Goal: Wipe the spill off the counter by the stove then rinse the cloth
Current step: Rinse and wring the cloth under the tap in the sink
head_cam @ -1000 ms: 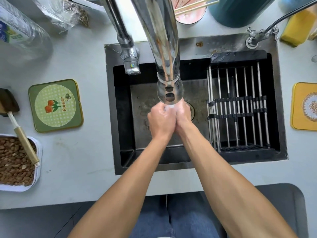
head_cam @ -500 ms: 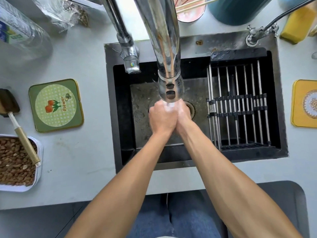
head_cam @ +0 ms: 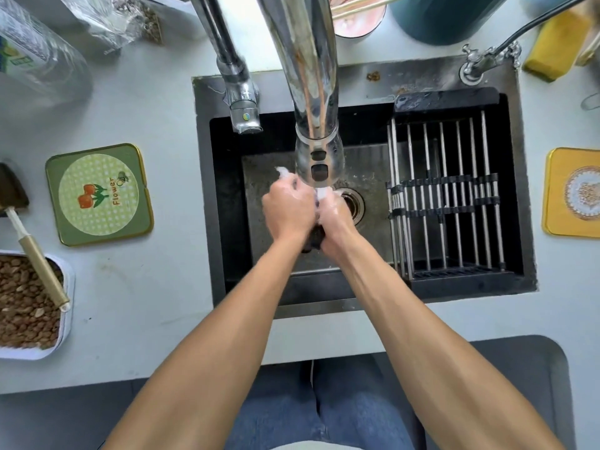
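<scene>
A pale grey counter [head_cam: 146,287] fills the view, seen from above, with a dark rectangular sink [head_cam: 227,222] set into its middle. Inside the sink's right half a metal drying rack [head_cam: 448,196] is seated, and the round drain [head_cam: 352,203] is seen just right of the hands. A large chrome faucet [head_cam: 311,92] reaches down over the basin, with a smaller tap [head_cam: 240,92] to its left and a third small tap [head_cam: 477,64] at the sink's back right corner.

On the counter to the left, a green square coaster [head_cam: 97,193] marked "Flower" is laid, and nearer the left edge a white tray of brown pellets [head_cam: 26,306] is placed, with a brush handle [head_cam: 39,264] resting on its rim. A yellow coaster [head_cam: 574,193] is seen at the right edge and a yellow sponge [head_cam: 555,47] at the back right.

Under the faucet's spout, the left hand [head_cam: 287,212] and the right hand [head_cam: 336,216] are pressed together, both with fingers curled around a dark cloth [head_cam: 315,237], of which only a small part is visible between the wrists. Water is seen splashing over the knuckles.
</scene>
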A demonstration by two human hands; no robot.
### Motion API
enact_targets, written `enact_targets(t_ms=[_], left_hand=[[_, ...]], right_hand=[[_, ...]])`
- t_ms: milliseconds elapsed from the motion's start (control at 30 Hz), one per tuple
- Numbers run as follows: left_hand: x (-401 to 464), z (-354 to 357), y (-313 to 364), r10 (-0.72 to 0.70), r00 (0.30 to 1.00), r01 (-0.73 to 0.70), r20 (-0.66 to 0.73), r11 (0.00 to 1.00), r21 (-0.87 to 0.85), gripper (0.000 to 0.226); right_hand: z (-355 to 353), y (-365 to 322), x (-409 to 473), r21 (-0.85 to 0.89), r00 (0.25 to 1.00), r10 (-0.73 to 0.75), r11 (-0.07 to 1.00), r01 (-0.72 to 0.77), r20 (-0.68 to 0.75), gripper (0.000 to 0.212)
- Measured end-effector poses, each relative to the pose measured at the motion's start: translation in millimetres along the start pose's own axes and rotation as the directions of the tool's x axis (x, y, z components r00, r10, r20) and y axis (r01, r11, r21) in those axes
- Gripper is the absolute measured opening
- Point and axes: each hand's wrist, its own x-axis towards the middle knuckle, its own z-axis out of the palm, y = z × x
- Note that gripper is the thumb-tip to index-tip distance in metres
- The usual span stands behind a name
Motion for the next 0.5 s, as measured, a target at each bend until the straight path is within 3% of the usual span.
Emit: enact_targets(t_ms=[100,233,333,433,500], left_hand=[[3.7,-8.9,-6.6,-0.04,0.999,0.04,0.035,0.999,-0.004,0.041],[-32.0,0.6,-5.9,0.13,0.973,-0.127,0.189,0.991,-0.032,0.048],[-24.2,3.6,1.2,0.165,0.975,-0.171,0.148,0.985,0.028,0.05],[3.6,-1.5,-2.4,0.021,0.995,-0.024,0.093,0.999,0.027,0.034],[10.9,-4.6,-12.4,-0.064,0.99,0.06,0.124,0.998,0.031,0.04]], right_hand=[[-2.2,-7.1,4.4,0.07,0.999,-0.036,0.997,0.038,-0.035,0.036],[-8.1,-21.7,7.3,0.204,0.992,0.031,0.979,-0.006,-0.12,0.05],[-5.3,-9.8,4.9,0.175,0.995,0.058,0.984,-0.043,-0.083,0.043],[-7.4,1.2,-0.1,0.106,1.0,0.023,0.994,-0.025,0.015,0.037],[-14.6,1.6,1.0,0.114,0.999,-0.042,0.993,0.037,0.034,0.042]])
